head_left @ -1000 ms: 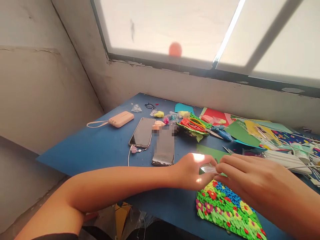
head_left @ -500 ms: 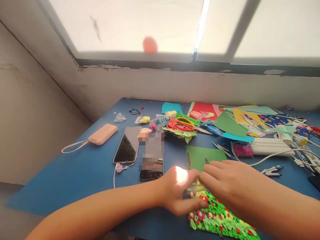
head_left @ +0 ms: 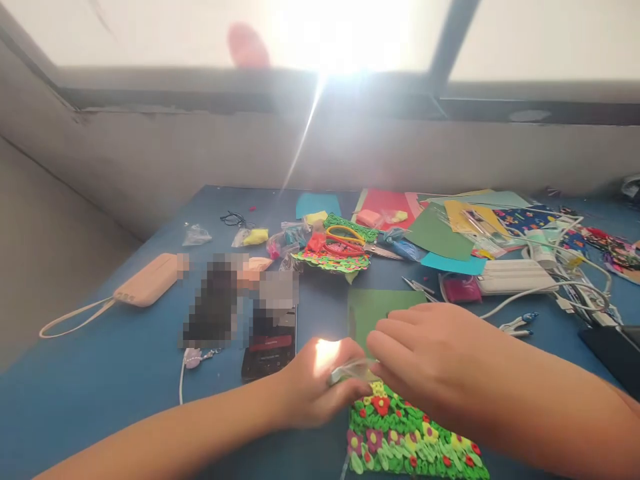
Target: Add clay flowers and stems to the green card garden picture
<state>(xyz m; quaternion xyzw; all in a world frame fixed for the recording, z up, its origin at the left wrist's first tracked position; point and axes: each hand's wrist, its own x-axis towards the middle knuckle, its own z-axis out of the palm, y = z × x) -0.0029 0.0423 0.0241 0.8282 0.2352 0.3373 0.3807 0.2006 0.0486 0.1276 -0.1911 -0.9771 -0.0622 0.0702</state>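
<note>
A small clear plastic bag (head_left: 354, 371) is stretched between my two hands, just above a green card. My left hand (head_left: 320, 383) is closed on the bag's left end, thumb below and fingers above. My right hand (head_left: 435, 353) is bent over from the right, its fingers closed at the bag's other end, with the fingertips partly hidden. Below them lies the green card (head_left: 365, 310). Its near part is covered by a clay flower garden (head_left: 413, 437) of green leaves and red, yellow and purple flowers; my right hand and forearm hide some of it.
Behind the card sit red-and-yellow scissors (head_left: 345, 241) on a flowery clay piece. Left are a phone (head_left: 270, 350), a blurred dark phone (head_left: 213, 307) and a pink power bank (head_left: 147, 280). A white power bank (head_left: 517, 277), cables and coloured papers (head_left: 440, 233) lie right.
The view has shifted, with sun glare now at the window. My left hand has closed from a spread thumb and fingers onto the plastic bag, which shows more clearly between my hands.
</note>
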